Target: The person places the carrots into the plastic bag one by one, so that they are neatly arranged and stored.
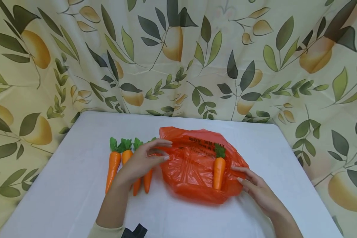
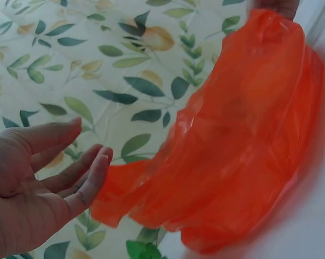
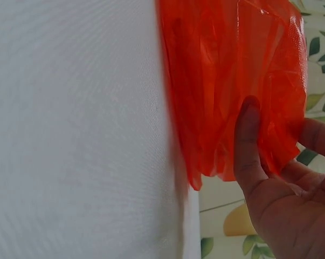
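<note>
An orange-red plastic bag with dark printing lies spread wide on the table, its mouth gaping. One carrot with a green leafy top lies inside it, toward the right. At the bag's right edge, my right hand holds the thin plastic; in the right wrist view the thumb lies on the near side and other fingers behind. My left hand is beside the bag's left rim, thumb and fingers apart with nothing between them. Several more carrots lie left of the bag, partly hidden by my left forearm.
A white cloth covers the table. Behind it hangs a curtain patterned with leaves and fruit. A black strap piece shows by my left sleeve at the bottom of the head view.
</note>
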`<state>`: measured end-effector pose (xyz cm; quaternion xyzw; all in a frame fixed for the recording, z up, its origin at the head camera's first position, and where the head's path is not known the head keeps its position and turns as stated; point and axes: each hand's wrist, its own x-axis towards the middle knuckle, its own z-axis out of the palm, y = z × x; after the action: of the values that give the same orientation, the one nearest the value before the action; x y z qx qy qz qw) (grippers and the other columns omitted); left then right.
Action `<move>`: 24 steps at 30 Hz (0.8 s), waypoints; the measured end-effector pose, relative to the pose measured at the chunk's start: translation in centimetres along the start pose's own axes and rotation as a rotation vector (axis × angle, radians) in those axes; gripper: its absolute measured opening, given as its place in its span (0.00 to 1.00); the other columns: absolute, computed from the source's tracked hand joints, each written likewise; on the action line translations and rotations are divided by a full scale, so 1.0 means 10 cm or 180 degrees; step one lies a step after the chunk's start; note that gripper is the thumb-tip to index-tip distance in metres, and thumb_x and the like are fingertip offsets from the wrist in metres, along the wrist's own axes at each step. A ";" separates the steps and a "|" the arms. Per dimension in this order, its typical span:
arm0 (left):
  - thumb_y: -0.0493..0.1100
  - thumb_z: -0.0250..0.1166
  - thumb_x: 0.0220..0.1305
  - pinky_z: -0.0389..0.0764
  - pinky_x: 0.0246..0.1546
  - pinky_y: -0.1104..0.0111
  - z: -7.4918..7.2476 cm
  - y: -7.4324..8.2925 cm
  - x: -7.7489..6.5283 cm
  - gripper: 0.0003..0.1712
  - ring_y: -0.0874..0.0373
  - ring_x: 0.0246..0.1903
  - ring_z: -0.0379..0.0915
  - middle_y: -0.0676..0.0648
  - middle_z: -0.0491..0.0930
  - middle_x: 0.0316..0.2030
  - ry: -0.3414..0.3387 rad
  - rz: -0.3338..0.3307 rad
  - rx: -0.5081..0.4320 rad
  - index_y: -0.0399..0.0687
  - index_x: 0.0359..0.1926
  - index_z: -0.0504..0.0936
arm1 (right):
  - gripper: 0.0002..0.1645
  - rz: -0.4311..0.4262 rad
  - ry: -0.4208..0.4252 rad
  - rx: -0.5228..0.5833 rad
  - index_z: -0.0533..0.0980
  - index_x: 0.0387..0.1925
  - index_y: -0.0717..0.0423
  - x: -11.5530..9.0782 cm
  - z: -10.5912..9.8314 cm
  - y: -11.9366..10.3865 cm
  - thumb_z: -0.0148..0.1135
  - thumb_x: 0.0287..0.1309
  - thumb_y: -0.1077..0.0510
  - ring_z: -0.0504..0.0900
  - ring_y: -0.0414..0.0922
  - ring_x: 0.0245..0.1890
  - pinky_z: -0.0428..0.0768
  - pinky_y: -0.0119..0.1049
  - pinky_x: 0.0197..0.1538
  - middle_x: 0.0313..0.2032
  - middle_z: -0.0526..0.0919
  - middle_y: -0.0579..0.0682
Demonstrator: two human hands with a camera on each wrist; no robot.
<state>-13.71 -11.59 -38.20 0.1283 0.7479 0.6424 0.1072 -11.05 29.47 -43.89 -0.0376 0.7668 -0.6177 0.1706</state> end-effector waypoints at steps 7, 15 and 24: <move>0.40 0.69 0.70 0.80 0.55 0.55 -0.33 -0.17 -0.20 0.22 0.48 0.57 0.75 0.48 0.78 0.61 0.0171 -0.0113 0.0050 0.53 0.63 0.81 | 0.26 0.0031 0.0023 -0.0045 0.67 0.74 0.58 0.01 0.00 0.02 0.49 0.78 0.62 0.72 0.32 0.61 0.80 0.34 0.56 0.76 0.58 0.58; 0.41 0.69 0.70 0.80 0.54 0.52 -0.78 -0.44 -0.53 0.21 0.45 0.56 0.76 0.39 0.78 0.60 0.0538 -0.0282 0.0334 0.51 0.63 0.80 | 0.26 0.0021 -0.0003 -0.0056 0.67 0.73 0.58 0.01 -0.01 0.03 0.48 0.79 0.62 0.74 0.33 0.60 0.81 0.36 0.55 0.76 0.58 0.59; 0.43 0.69 0.71 0.81 0.50 0.65 -1.09 -0.63 -0.82 0.25 0.45 0.56 0.74 0.41 0.77 0.61 0.0824 -0.0490 0.0612 0.45 0.66 0.79 | 0.26 0.0029 0.0001 -0.0045 0.67 0.74 0.58 0.01 0.00 0.01 0.50 0.79 0.60 0.74 0.33 0.60 0.81 0.36 0.55 0.77 0.55 0.58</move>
<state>-9.82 -25.40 -42.85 -0.0035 0.8210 0.5690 0.0461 -11.17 29.45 -44.02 -0.0352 0.7713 -0.6115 0.1730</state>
